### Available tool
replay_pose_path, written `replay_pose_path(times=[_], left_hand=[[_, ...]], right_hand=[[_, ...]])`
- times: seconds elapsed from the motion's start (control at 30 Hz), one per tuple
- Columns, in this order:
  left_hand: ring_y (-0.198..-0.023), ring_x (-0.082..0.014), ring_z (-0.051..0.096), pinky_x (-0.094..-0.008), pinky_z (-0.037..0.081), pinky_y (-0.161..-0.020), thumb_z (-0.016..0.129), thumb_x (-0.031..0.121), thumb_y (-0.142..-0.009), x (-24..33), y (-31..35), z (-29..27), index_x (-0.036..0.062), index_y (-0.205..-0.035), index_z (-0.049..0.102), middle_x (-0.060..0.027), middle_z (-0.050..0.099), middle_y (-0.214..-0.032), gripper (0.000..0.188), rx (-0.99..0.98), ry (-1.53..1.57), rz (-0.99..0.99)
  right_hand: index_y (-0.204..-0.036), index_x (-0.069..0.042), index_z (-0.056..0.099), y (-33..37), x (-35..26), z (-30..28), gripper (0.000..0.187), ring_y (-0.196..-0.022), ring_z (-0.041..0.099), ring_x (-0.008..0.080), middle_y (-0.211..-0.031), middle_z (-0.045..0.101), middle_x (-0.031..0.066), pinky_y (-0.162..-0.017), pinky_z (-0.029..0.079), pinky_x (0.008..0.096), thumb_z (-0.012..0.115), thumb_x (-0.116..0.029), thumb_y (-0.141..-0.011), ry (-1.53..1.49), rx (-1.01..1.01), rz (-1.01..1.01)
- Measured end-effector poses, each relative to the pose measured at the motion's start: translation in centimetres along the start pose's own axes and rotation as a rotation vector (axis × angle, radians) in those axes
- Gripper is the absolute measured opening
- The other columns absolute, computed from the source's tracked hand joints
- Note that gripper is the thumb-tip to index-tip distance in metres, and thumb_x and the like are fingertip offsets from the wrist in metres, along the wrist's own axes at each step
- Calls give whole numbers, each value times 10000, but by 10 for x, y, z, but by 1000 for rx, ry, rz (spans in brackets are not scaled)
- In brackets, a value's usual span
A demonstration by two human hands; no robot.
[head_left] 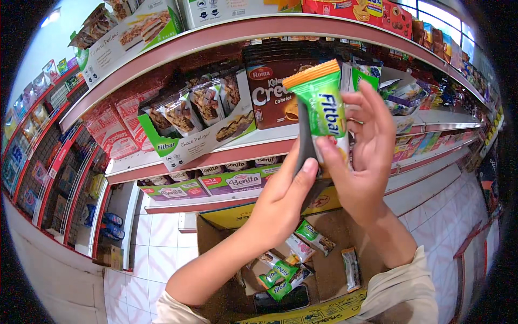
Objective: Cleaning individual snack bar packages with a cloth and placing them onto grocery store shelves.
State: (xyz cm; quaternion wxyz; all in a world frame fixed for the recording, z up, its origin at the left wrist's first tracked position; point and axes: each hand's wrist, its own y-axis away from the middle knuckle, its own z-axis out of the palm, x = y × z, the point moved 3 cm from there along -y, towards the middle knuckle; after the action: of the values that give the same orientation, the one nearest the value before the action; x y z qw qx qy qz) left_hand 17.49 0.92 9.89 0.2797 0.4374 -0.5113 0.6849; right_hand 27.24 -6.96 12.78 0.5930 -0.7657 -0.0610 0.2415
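Note:
My right hand (368,167) holds a snack bar (322,100) in a green and white wrapper with an orange crimped end, its thumb on the front and fingers behind. The bar is tilted, top end leaning left. Wrapped round a long dark grey object (304,127) behind the bar, my left hand (283,197) has its thumb pressed near the bar's lower end; the object's kind is mostly hidden. Below my forearms is an open cardboard box (334,275). Several snack bars (314,236) lie loose in it, beside a dark rectangular thing with rounded corners (280,299).
Ahead, a shelf (243,146) carries a display carton of snack bars (210,139), red cracker packs (110,127) and brown biscuit packs (275,92). An upper shelf edge (270,29) juts out above. More racks (48,156) stand left over a tiled floor (148,237).

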Motion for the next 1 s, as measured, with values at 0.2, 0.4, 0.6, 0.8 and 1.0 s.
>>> replay_pose_path(times=[0.2, 0.4, 0.6, 0.8, 1.0], left_hand=[[-1202, -154, 384, -273, 284, -1001, 354, 203, -970, 3, 3, 2, -26, -1370, 254, -139, 432, -1304, 471, -62, -252, -24], [-1069, -129, 473, -270, 354, -946, 311, 238, -982, 10, 8, -10, -47, -1299, 342, -106, 497, -1189, 427, 211, 101, 75], [-976, -254, 584, -378, 448, -889, 250, 448, -955, 8, 7, -40, 10, -1194, 456, -153, 577, -1089, 540, 487, 239, 128], [-966, -188, 567, -324, 440, -864, 308, 340, -972, 25, 3, -44, 15, -1231, 432, -104, 557, -1107, 434, 590, 191, 319], [-1151, -158, 430, -287, 324, -972, 330, 254, -976, 27, 4, -47, -11, -1339, 287, -112, 428, -1280, 451, 576, 109, 345]], right_hand=[[-1340, 2, 260, -9, 5, -6, 670, -1057, 476, 194, -1206, 430, 154, -913, 395, 310, 571, 102, -754, -223, 164, 107], [-1172, 7, 527, -3, -18, 2, 489, -988, 530, 217, -1125, 525, 124, -825, 435, 290, 630, 92, -701, 207, -29, -135], [-1098, -143, 631, 6, -21, 20, 538, -770, 506, 196, -988, 541, 65, -672, 449, 301, 652, 86, -611, 262, -152, -198], [-1115, -235, 633, 11, -27, 30, 520, -858, 498, 224, -979, 461, 56, -730, 449, 322, 616, -4, -649, 359, -286, -272], [-1185, -194, 563, 5, -25, 21, 628, -975, 531, 256, -1056, 465, 93, -798, 484, 350, 634, 51, -611, 175, -416, -126]])
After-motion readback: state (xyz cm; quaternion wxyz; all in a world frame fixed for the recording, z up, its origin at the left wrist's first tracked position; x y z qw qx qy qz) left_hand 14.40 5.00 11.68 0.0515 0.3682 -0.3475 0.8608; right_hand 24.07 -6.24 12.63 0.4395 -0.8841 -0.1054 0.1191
